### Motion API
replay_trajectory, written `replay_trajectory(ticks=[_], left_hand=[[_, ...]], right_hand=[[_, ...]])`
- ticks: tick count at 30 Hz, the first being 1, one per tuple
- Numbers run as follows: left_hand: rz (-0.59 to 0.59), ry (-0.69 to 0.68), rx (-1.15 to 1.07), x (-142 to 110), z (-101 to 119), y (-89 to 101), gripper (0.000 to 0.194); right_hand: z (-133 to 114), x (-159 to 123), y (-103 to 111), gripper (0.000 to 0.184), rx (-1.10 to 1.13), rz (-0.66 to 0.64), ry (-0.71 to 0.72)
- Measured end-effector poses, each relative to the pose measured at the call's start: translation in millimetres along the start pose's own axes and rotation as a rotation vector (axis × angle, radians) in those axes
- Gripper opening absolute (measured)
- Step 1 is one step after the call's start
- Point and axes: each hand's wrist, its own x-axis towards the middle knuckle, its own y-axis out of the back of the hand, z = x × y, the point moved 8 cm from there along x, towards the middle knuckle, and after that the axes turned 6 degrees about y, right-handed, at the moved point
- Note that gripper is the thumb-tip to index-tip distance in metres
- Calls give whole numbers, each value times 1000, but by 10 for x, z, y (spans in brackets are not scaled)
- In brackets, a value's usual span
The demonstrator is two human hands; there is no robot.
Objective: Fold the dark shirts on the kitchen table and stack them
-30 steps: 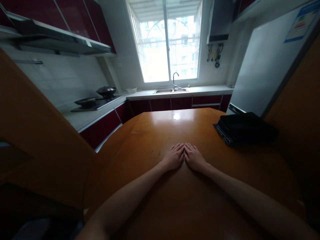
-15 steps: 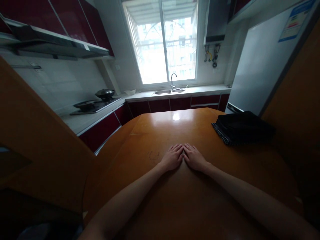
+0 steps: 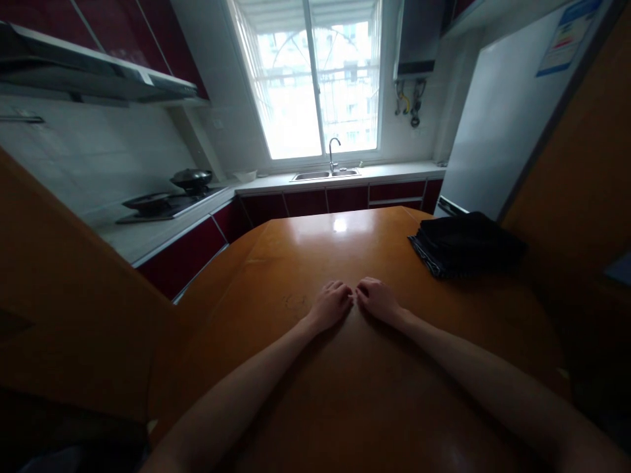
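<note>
My left hand (image 3: 331, 305) rests on the shiny brown wooden table (image 3: 276, 368), its fingers curled inward and nothing showing in them. Facing it, my right hand (image 3: 378, 299) is curled the same way on the tabletop, also with nothing visible in its grasp. The fingertips of the two hands almost meet; whether they touch I cannot tell. To the right of my right hand lies a folded stack of black cloth (image 3: 468, 243), near the table's right side.
Beyond the table run a white counter with a sink (image 3: 325, 175) and a tap (image 3: 332, 154) under a bright window. Pans (image 3: 191, 179) stand on the stove (image 3: 170, 209) at the left. A pale fridge (image 3: 497, 125) stands at the right behind the cloth.
Both hands lay flat with fingers stretched and tips touching; now their fingers have curled in. The whole view has shifted slightly, with things appearing further left. The black cloth stays put on the table.
</note>
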Motion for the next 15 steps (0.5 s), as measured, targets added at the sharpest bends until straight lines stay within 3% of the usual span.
replay_trajectory(ticks=[5,11,15], left_hand=[[-37,111,17,5,-103,-40,17],[-120,88,86,-26,-53,-54,31],[-153,74,114,-25,5,-32,33]], right_hand=[[208,50,254,23,-21,117,-110],[650,42,1043,37,-279,443,-103],[1094,-161,1567,41,-496,622,-288]])
